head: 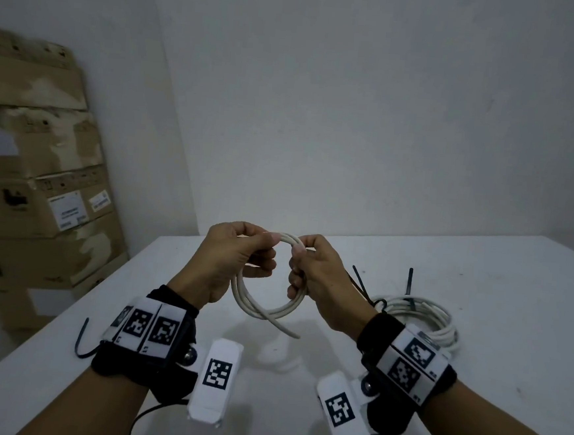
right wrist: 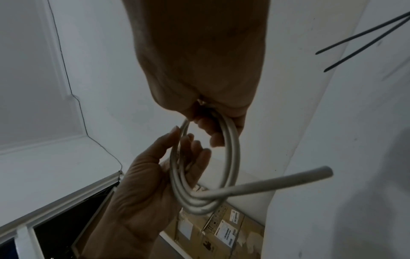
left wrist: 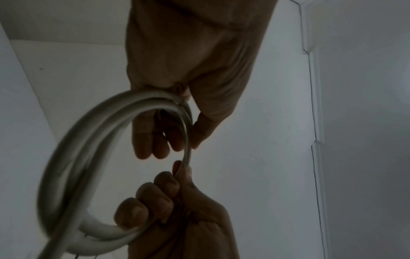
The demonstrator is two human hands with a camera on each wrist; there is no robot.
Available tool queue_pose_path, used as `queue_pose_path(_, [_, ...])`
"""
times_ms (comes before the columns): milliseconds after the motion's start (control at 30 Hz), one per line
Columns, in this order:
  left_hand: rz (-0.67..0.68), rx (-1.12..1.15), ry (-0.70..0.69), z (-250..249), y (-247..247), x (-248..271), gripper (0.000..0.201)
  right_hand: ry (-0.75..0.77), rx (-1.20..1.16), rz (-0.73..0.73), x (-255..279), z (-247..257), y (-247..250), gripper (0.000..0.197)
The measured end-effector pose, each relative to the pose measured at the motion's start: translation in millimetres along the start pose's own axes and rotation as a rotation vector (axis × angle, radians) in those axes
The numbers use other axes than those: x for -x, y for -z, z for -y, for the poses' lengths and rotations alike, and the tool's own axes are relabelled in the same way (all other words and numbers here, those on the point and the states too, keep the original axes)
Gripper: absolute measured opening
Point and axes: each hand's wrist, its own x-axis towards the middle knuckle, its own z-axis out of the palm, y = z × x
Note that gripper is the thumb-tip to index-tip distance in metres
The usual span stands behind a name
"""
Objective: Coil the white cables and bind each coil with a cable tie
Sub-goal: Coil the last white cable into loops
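One white cable coil (head: 268, 284) is held above the worktop (head: 473, 369), gripped by left hand (head: 230, 264) and right hand (head: 321, 282), fingers closed on it. A second coil (head: 422, 313), tied, lies right. Three black cable ties are counted. Cardboard boxes (head: 41, 181) are stacked against white walls.

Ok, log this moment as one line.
left hand: grips white coil | right hand: grips same coil | tie: not on | bound coil: on table

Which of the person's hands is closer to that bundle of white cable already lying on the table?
The right. The right hand is raised just left of the bound coil on the table; the left hand is farther left, across the coil being held.
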Motion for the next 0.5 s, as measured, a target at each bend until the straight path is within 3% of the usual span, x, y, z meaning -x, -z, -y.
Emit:
queue_pose_path(100, [-0.091, -0.129, -0.055, 7, -1, 4, 0.032, -0.006, -0.062, -0.067, -1, 0, -1, 0.006])
queue_pose_path(167, [-0.123, -0.087, -0.069, 14, -5, 7, 0.033, 0.0, -0.058, -0.068, -2, -3, -1, 0.007])
queue_pose_path(267, [-0.168, 0.036, -0.029, 20, -8, 7, 0.032, 0.005, 0.078, -0.019, -2, -9, 1, 0.011])
queue_pose_path(367, [-0.21, 0.03, 0.002, 20, 2, 5, 0.027, -0.092, 0.253, 0.084, -4, -12, 0, 0.023])
queue_pose_path(500, [-0.21, 0.072, 0.07, 13, 23, 6, 0.017, -0.179, 0.296, 0.114, -13, -14, -10, 0.028])
